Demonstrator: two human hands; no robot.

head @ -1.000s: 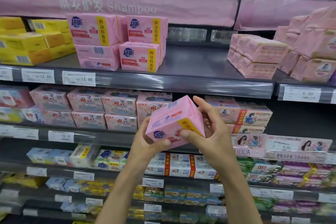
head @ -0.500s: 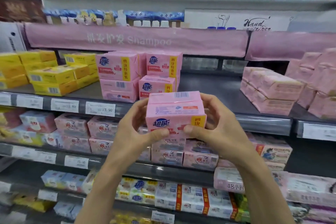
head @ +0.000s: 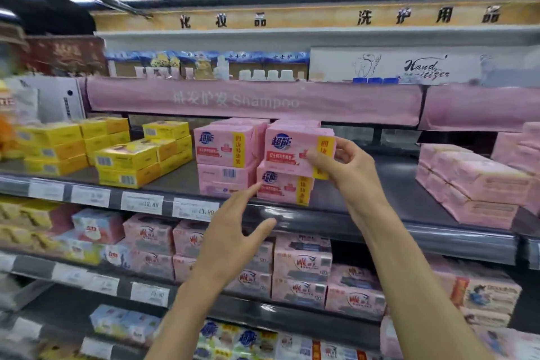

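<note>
Pink soap pack (head: 292,152) pinched at rt end by rt grip (head: 350,168); lt grip (head: 233,240) spread.

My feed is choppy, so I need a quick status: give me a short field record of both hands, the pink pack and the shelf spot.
Right hand: grips pink pack at its right end, thumb on the front
Left hand: open, fingers straight, reaching toward lower pack; contact unclear
Pink pack: label forward, atop lower pack; fully set down or not, cannot tell
Neighbours: pink stack to its left, yellow packs further left
Shelf: carries all of these; tag 13.90 on its edge
</note>
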